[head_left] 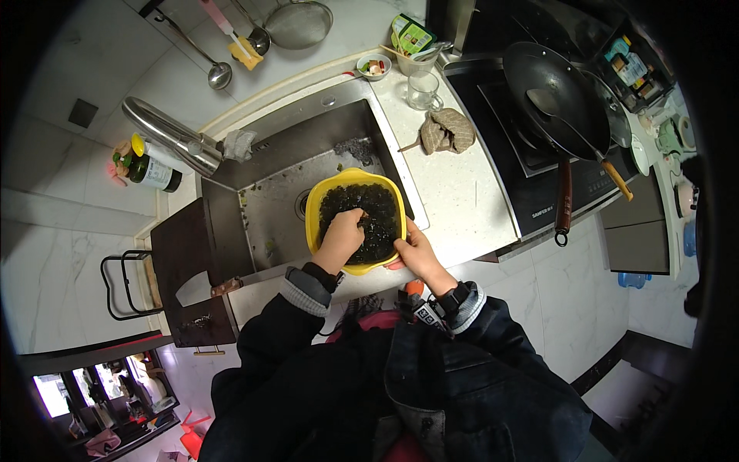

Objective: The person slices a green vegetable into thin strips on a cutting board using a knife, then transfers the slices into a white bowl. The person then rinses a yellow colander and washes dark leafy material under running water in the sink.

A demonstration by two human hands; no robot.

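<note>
A yellow basin [313,208] sits over the sink's front right edge, filled with dark, wet, shredded seaweed-like food [378,231]. My left hand [343,233] reaches into it from the front left. Its fingers are curled down into the dark strands, with the tips partly hidden. My right hand [416,251] grips the basin's right wall near the front, thumb on the outside and fingers passing under the rim.
Behind the basin lies the steel sink [277,185] with food scraps, and a faucet [173,135] arches over its left. A cleaver [196,289] rests on the dark board [181,239] at left. Right are a glass mug [423,91], a brown cloth [448,131] and a wok [558,96] on the stove.
</note>
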